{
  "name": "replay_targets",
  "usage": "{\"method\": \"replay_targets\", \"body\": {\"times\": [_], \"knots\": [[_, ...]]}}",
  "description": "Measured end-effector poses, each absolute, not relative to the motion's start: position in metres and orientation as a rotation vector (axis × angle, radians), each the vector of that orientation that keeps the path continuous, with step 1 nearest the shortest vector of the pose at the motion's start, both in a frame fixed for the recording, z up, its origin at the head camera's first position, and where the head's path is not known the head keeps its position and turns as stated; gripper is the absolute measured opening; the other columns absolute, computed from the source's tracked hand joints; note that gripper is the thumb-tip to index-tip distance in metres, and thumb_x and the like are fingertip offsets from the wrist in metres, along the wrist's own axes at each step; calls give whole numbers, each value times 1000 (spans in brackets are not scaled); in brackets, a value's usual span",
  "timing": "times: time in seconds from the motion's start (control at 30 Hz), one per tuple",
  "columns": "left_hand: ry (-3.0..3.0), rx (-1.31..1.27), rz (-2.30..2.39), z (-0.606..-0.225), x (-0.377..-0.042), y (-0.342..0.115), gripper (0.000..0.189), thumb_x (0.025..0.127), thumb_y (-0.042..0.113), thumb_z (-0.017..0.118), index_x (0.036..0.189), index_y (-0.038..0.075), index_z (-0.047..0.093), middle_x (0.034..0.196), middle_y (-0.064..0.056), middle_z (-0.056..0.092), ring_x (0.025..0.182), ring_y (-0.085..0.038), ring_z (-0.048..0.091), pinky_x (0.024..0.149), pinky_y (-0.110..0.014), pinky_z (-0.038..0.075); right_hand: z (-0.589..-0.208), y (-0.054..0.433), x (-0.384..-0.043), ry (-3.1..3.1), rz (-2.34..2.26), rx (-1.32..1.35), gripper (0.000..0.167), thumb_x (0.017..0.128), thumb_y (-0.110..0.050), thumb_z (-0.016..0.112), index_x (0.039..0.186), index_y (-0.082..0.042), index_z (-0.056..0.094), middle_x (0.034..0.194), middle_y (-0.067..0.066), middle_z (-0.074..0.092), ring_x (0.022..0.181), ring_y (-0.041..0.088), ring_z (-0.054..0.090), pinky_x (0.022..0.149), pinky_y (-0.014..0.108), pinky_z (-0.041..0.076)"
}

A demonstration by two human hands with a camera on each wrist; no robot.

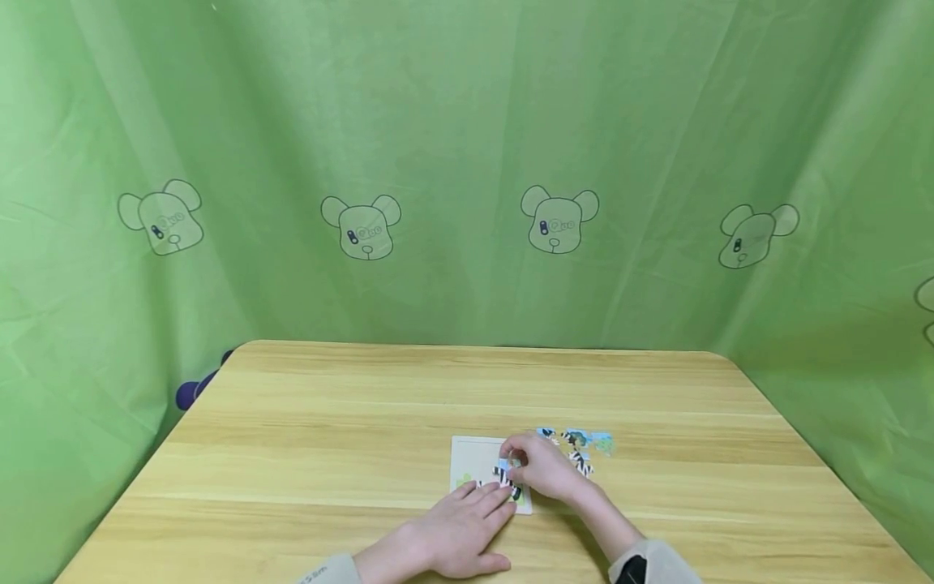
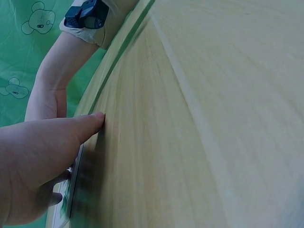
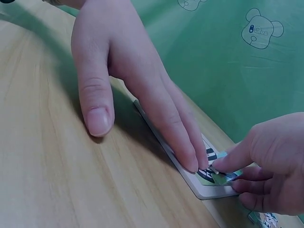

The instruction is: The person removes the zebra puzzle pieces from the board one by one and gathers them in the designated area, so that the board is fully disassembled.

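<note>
The person's left hand [image 1: 469,531] lies palm down at the lower part of a pale puzzle board [image 1: 467,454], its fingers straight and resting on the board and the printed pieces there, the thumb spread away toward the near edge of the table [image 1: 328,422]. It grips nothing that I can see. The right hand [image 1: 547,468] comes over the board's right side, thumb and fingers bent toward each other with only a small gap between them, pinching a small puzzle piece [image 3: 232,175]. I can't tell whether that piece is lifted or lies flat, as the fingers cover much of it.

The board sits flat on the table in front of the person. Black-and-white striped pieces [image 1: 503,475] show on it between the two hands. Just beyond and to the right of the right hand lie loose pieces [image 1: 588,439], printed in blue and green, with a striped piece [image 1: 581,464] nearer the wrist.

Both sleeves are pale; the right cuff [image 1: 660,562] has a dark device [image 1: 631,570] on it. Behind the table hangs a green curtain [image 1: 467,146] with outlined bear heads [image 1: 559,223], and something purple [image 1: 186,395] shows past the table's left edge.
</note>
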State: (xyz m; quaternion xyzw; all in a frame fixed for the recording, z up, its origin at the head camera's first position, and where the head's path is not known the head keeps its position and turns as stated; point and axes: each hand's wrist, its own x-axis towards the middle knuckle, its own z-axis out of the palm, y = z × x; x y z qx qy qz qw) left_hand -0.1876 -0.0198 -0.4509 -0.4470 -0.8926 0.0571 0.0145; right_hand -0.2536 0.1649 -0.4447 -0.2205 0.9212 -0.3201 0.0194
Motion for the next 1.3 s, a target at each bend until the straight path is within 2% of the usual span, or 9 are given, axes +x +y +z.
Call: {"method": "replay_targets", "body": {"times": [0.27, 0.43, 0.63, 0.87, 1.1, 1.3], "knots": [[-2785, -1390, 181, -450, -187, -20, 70, 91, 60, 36, 143, 14, 36, 150, -3, 28, 136, -17, 25, 108, -37, 27, -439, 176, -254, 2748, -1181, -736, 12, 79, -3, 65, 90, -8, 63, 71, -5, 56, 65, 10, 49, 58, 23, 41], [-2790, -1399, 166, -451, -186, -20, 70, 91, 60, 37, 143, 13, 36, 150, -3, 27, 136, -17, 25, 109, -37, 27, -437, 196, -257, 2672, -1301, -664, 16, 81, -7, 66, 96, -3, 63, 73, -1, 58, 63, 12, 52, 55, 22, 44], [-2812, -1393, 128, -451, -186, -20, 70, 91, 60, 36, 144, 13, 34, 151, -4, 25, 137, -18, 24, 109, -38, 25, -437, 226, -258, 2618, -1398, -512, 24, 83, -12, 67, 102, 1, 61, 71, 4, 59, 59, 19, 55, 47, 26, 47], [-2827, -1391, 127, -451, -185, -20, 71, 91, 59, 35, 145, 13, 32, 152, -4, 23, 137, -18, 22, 110, -37, 24, -437, 263, -255, 2580, -1477, -422, 29, 83, -11, 66, 107, 4, 59, 73, 10, 57, 59, 18, 56, 49, 23, 47], [-2827, -1389, 127, -452, -185, -19, 71, 91, 60, 34, 145, 13, 32, 152, -4, 23, 137, -18, 22, 110, -37, 24, -438, 292, -249, 2601, -1496, -369, 33, 86, -5, 60, 115, 11, 54, 74, 8, 53, 59, 12, 54, 51, 21, 47], [-2827, -1387, 135, -451, -185, -19, 71, 91, 60, 35, 145, 13, 32, 152, -4, 23, 137, -18, 22, 110, -37, 24, -443, 309, -248, 2649, -1470, -277, 34, 85, -3, 61, 115, 12, 54, 72, 8, 54, 59, 13, 53, 51, 22, 47]]}}
